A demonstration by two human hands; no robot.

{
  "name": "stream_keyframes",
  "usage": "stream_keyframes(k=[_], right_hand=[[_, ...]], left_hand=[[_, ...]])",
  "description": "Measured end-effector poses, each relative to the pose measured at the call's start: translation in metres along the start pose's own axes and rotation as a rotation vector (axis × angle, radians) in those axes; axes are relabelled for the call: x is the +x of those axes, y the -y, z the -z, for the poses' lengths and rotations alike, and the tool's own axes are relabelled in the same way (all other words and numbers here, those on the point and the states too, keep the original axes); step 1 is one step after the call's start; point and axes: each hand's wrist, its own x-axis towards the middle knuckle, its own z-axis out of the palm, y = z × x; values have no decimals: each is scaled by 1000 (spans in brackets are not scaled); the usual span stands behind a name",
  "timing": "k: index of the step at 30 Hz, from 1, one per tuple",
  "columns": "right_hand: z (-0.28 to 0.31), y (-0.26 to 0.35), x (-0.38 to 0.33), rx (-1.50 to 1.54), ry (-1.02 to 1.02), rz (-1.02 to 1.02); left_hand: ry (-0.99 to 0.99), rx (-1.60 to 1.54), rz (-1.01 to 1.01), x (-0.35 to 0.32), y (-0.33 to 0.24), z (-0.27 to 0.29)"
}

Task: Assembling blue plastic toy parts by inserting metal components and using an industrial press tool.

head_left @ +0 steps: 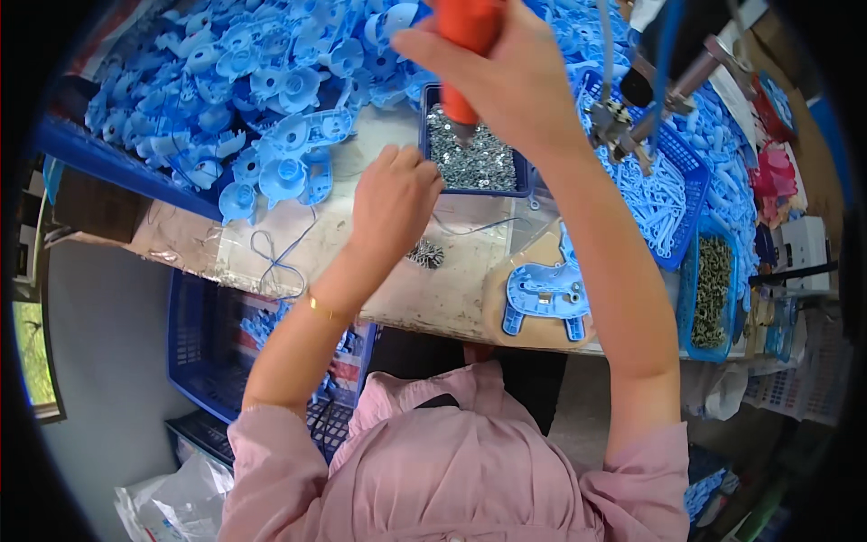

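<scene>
My right hand (531, 90) is wrapped round a red-orange electric screwdriver (467, 45). Its tip points down over a dark blue tray (524, 191) of small shiny metal parts (473, 155). Beside that tray's left wall is my left hand (390, 194), its fingers curled together; whatever they hold, if anything, is hidden. A small heap of dark metal pieces (425, 255) lies on the table below the left hand. Under my right forearm, a light-blue plastic housing (540, 291) rests on a tan board (495, 312), partly covered by the arm.
Blue plastic parts (262, 77) pile up at the far left. On the right stand a blue basket of light-blue pieces (652, 194) and a clear blue box of screws (712, 289). Metal fixtures (623, 126) hang at upper right. A blue crate (203, 361) sits below the table.
</scene>
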Motion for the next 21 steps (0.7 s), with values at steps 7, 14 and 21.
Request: stream_keyframes(k=[7,14,21], right_hand=[[1,-73,-20,144,-107,238],[16,-76,-42,106,-10,183],[22,-83,-54,105,-87,207]], left_hand=[[135,160,-238,56,27,-52],[63,-133,-100,54,22,-64],[16,-92,-503,27,-14,-24]])
